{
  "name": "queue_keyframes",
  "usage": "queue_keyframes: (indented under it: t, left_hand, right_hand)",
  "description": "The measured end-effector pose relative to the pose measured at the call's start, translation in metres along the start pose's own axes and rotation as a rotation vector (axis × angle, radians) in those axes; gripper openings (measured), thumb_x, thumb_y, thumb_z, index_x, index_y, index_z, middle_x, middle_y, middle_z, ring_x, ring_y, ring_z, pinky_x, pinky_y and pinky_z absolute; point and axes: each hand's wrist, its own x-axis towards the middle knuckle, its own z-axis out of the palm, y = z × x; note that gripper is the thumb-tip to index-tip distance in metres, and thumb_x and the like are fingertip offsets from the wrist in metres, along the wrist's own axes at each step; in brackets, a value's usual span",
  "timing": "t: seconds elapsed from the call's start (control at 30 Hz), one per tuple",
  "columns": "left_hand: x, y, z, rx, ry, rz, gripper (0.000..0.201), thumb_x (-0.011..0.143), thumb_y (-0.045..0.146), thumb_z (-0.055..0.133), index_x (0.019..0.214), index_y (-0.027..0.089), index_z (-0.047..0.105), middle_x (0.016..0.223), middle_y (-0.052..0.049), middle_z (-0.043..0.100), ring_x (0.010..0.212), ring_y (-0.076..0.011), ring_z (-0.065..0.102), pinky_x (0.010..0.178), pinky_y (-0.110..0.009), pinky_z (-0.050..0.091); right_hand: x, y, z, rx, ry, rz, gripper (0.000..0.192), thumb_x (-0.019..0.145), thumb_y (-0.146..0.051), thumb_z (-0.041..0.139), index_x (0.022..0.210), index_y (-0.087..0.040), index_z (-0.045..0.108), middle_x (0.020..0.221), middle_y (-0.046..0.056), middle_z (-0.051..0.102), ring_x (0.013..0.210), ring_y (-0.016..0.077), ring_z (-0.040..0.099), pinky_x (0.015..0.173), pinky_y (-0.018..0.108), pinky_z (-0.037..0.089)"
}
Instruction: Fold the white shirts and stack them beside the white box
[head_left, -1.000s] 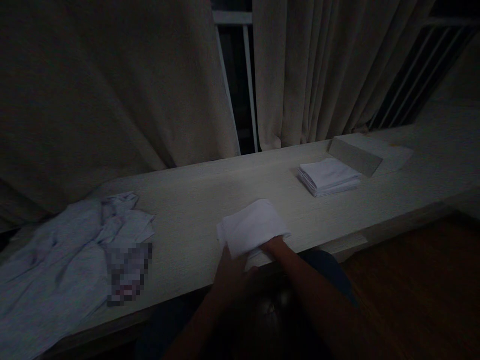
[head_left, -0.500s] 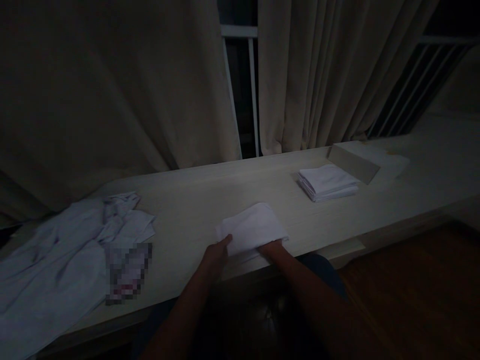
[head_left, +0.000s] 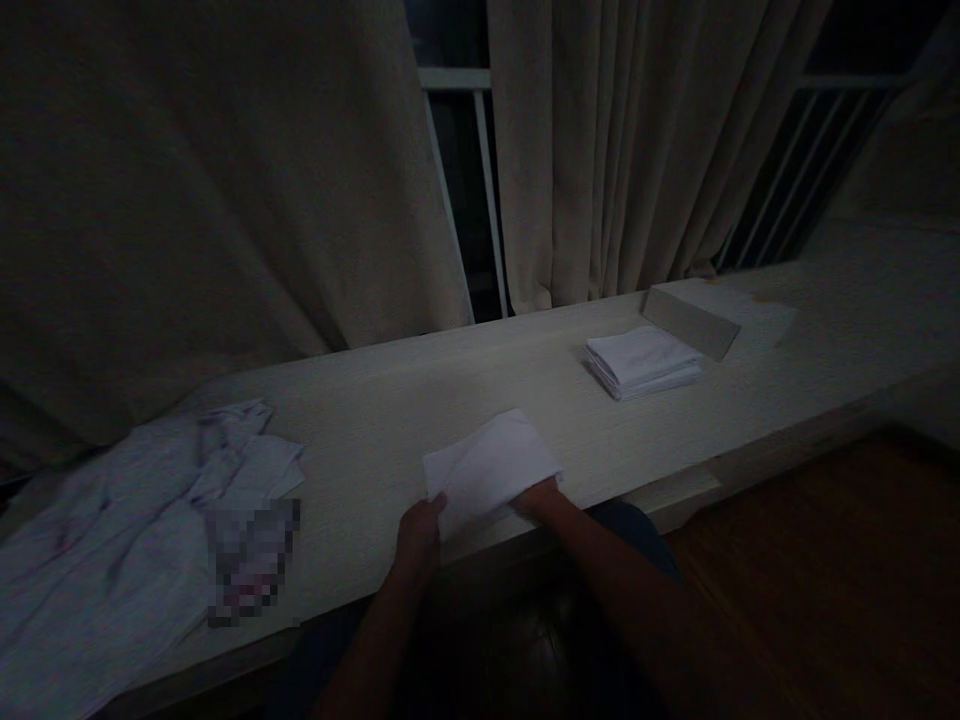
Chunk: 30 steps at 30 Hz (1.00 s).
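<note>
A folded white cloth (head_left: 491, 460) lies near the front edge of the white ledge, between my two hands. My left hand (head_left: 421, 525) is closed on its lower left edge, thumb on top and the other fingers out of sight. From the right, my right hand (head_left: 536, 497) reaches under or into the fold of the cloth; its fingers are hidden there. Farther right sits a neat stack of folded white cloths (head_left: 641, 360), apart from my hands.
Loose, crumpled white cloths (head_left: 142, 530) spread over the left end of the ledge (head_left: 360, 420), partly pixelated. A pale box-like object (head_left: 694, 320) stands behind the stack. Beige curtains (head_left: 585, 150) and a barred window rise behind. The ledge drops off toward my legs.
My left hand has shifted slightly down at the cloth's left edge, and the cloth's left corner looks flatter and straighter. My right hand stays tucked in. The whole view has turned slightly.
</note>
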Motion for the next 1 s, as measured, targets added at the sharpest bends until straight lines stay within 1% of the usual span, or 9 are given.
queue_keyframes:
  t: [0.17, 0.33, 0.53, 0.63, 0.7, 0.77, 0.83, 0.93, 1.0]
  left_hand:
    - [0.007, -0.004, -0.003, 0.019, -0.005, 0.023, 0.019, 0.071, 0.033, 0.068, 0.077, 0.017, 0.061, 0.066, -0.007, 0.066, 0.066, -0.0219, 0.066, 0.062, -0.034, 0.052]
    - [0.008, -0.007, -0.004, 0.091, 0.041, 0.043, 0.017, 0.075, 0.034, 0.065, 0.077, 0.017, 0.061, 0.070, -0.006, 0.067, 0.064, -0.0196, 0.064, 0.062, -0.032, 0.050]
    - [0.009, -0.005, -0.005, 0.259, 0.102, 0.104, 0.022, 0.075, 0.036, 0.063, 0.066, 0.017, 0.058, 0.061, -0.004, 0.060, 0.059, -0.0188, 0.058, 0.058, -0.032, 0.044]
    - [0.011, -0.006, -0.005, 0.346, 0.151, 0.144, 0.026, 0.072, 0.042, 0.065, 0.067, 0.017, 0.059, 0.062, -0.006, 0.060, 0.065, -0.0231, 0.060, 0.063, -0.035, 0.045]
    - [0.011, -0.006, -0.004, 0.386, 0.184, 0.169, 0.029, 0.070, 0.046, 0.067, 0.070, 0.017, 0.060, 0.068, -0.008, 0.064, 0.073, -0.0270, 0.063, 0.069, -0.039, 0.046]
    - [0.009, -0.006, -0.003, 0.406, 0.203, 0.189, 0.031, 0.068, 0.046, 0.068, 0.074, 0.017, 0.061, 0.075, -0.011, 0.067, 0.080, -0.0299, 0.065, 0.074, -0.041, 0.048]
    - [0.006, -0.004, -0.002, 0.406, 0.204, 0.201, 0.033, 0.068, 0.045, 0.069, 0.081, 0.016, 0.063, 0.083, -0.014, 0.070, 0.084, -0.0309, 0.066, 0.076, -0.041, 0.049]
    - [-0.003, 0.000, -0.001, 0.387, 0.190, 0.221, 0.037, 0.070, 0.043, 0.069, 0.093, 0.014, 0.065, 0.092, -0.016, 0.071, 0.087, -0.0306, 0.067, 0.078, -0.041, 0.050]
    - [-0.010, 0.002, -0.001, 0.372, 0.179, 0.237, 0.038, 0.073, 0.042, 0.068, 0.098, 0.013, 0.065, 0.095, -0.016, 0.072, 0.091, -0.0302, 0.068, 0.080, -0.041, 0.051]
  right_hand:
    - [-0.033, -0.001, -0.011, -0.001, -0.018, -0.072, 0.043, 0.096, -0.038, 0.046, 0.132, -0.018, 0.059, 0.137, 0.012, 0.058, 0.131, 0.0260, 0.047, 0.114, 0.040, 0.027]
    - [-0.074, -0.003, -0.014, -0.130, 0.032, 0.002, 0.043, 0.097, -0.044, 0.046, 0.112, -0.010, 0.067, 0.113, 0.019, 0.068, 0.112, 0.0303, 0.057, 0.103, 0.043, 0.038]
    - [-0.096, 0.000, -0.018, -0.148, 0.100, 0.038, 0.029, 0.097, -0.027, 0.044, 0.113, -0.013, 0.064, 0.111, 0.014, 0.066, 0.107, 0.0260, 0.058, 0.098, 0.038, 0.043]
    - [-0.104, 0.007, -0.023, -0.128, 0.104, 0.001, 0.031, 0.095, -0.019, 0.043, 0.117, -0.015, 0.064, 0.117, 0.014, 0.065, 0.113, 0.0250, 0.056, 0.100, 0.036, 0.042]
    - [-0.108, 0.013, -0.028, -0.105, 0.099, -0.005, 0.029, 0.094, -0.018, 0.044, 0.113, -0.017, 0.067, 0.111, 0.013, 0.067, 0.108, 0.0247, 0.059, 0.099, 0.036, 0.042]
    - [-0.108, 0.018, -0.032, -0.054, 0.118, 0.059, 0.027, 0.095, -0.020, 0.044, 0.103, -0.020, 0.069, 0.098, 0.010, 0.070, 0.096, 0.0237, 0.062, 0.094, 0.036, 0.044]
    - [-0.105, 0.023, -0.035, 0.046, 0.222, 0.186, 0.029, 0.097, -0.027, 0.041, 0.100, -0.021, 0.069, 0.093, 0.008, 0.070, 0.091, 0.0224, 0.063, 0.090, 0.035, 0.045]
    - [-0.094, 0.033, -0.035, 0.269, 0.417, 0.370, 0.036, 0.095, -0.037, 0.044, 0.116, -0.016, 0.064, 0.098, 0.010, 0.069, 0.092, 0.0224, 0.063, 0.088, 0.034, 0.048]
    - [-0.087, 0.040, -0.033, 0.402, 0.456, 0.419, 0.042, 0.091, -0.038, 0.050, 0.123, -0.013, 0.060, 0.100, 0.011, 0.068, 0.090, 0.0230, 0.063, 0.085, 0.035, 0.050]
